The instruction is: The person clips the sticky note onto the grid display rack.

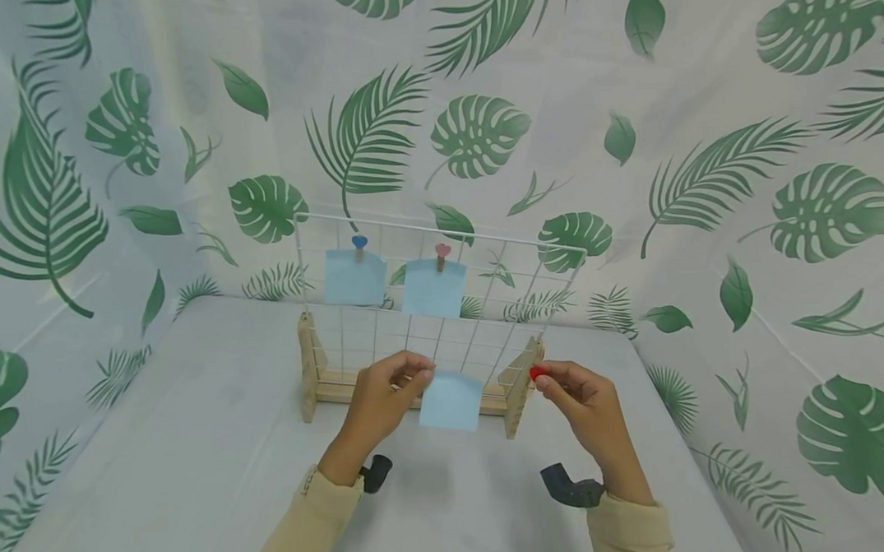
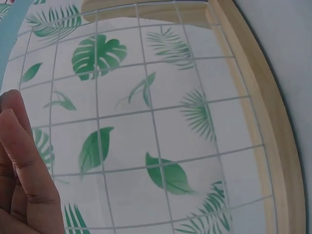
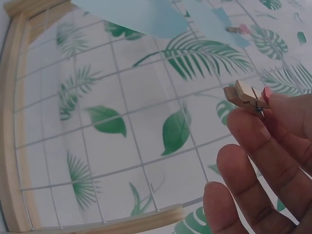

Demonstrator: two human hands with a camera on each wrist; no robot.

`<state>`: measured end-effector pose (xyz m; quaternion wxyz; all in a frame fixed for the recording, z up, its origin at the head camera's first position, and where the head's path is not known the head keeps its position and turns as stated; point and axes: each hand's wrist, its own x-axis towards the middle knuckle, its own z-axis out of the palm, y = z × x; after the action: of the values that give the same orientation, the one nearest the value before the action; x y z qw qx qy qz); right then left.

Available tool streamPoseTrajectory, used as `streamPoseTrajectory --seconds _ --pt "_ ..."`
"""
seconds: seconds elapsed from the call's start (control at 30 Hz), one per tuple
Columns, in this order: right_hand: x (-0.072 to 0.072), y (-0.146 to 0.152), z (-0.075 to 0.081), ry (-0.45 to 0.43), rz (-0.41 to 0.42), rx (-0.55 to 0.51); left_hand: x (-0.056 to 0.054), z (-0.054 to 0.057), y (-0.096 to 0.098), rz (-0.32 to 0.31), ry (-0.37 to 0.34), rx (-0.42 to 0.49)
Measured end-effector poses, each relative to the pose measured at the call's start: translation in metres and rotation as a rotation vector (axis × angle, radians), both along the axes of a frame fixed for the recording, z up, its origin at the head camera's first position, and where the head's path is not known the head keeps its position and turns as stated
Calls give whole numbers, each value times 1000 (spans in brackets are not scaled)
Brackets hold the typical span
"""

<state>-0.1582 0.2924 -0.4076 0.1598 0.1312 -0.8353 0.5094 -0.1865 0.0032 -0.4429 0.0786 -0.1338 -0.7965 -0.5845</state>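
My left hand pinches a light blue paper sheet by its upper left corner, in front of the lower part of a white wire grid. In my right hand, thumb and fingers pinch a small wooden clothespin with a red decoration, near the grid's right wooden foot. Two more blue sheets hang on the upper grid: the left one under a blue heart clothespin, the other under a pink heart clothespin.
The grid stands in a wooden base with a left foot and a right foot, on a white-covered table. Behind rises a white sheet printed with green leaves. Black camera mounts sit at both wrists.
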Motion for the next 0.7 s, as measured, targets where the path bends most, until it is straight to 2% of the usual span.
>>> streamPoseTrajectory --seconds 0.2,0.47,0.7 --pt "0 0 4 14 -4 21 -1 9 3 9 15 9" --pt "-1 -1 7 27 -9 42 -5 16 6 -32 35 47" --pt "-2 -1 13 33 -21 61 -7 22 8 -39 50 53"
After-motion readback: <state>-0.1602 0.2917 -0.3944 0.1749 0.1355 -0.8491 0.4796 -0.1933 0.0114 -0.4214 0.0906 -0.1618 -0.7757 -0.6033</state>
